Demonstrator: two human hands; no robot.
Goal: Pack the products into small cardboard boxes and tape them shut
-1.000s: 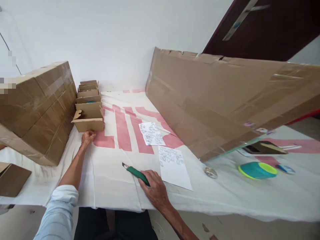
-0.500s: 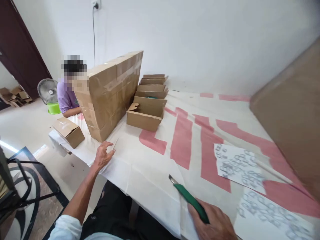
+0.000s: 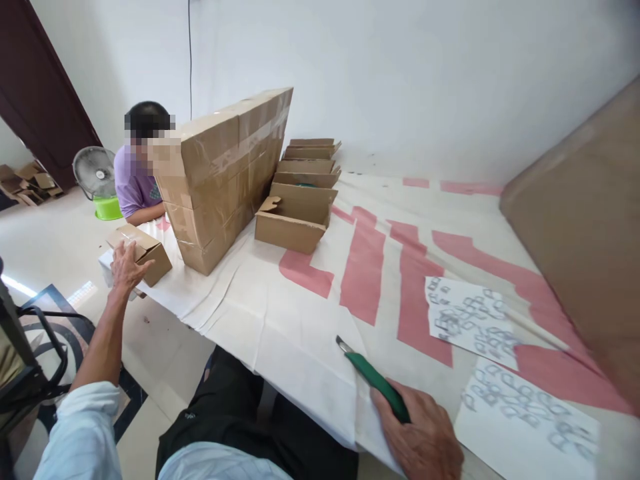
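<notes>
My left hand (image 3: 129, 268) reaches to the table's left end, at a small closed cardboard box (image 3: 159, 265) with tape on its top. Its fingers are spread against the near side of that box. Low on the right, my right hand (image 3: 417, 427) is wrapped round a green utility knife (image 3: 379, 387); the metal tip points up and to the left, above the white cloth. Part of the handle is hidden in my palm.
A tall block of taped cartons (image 3: 215, 180) stands on the table, with a row of open boxes (image 3: 290, 230) beside it. Marked sheets (image 3: 470, 317) lie at right, near a large cardboard surface (image 3: 580, 213). A person in purple (image 3: 137, 180) sits behind the cartons.
My left hand has moved left from the cloth's near edge to the small closed box. My right hand still grips the utility knife. The view has shifted slightly.
</notes>
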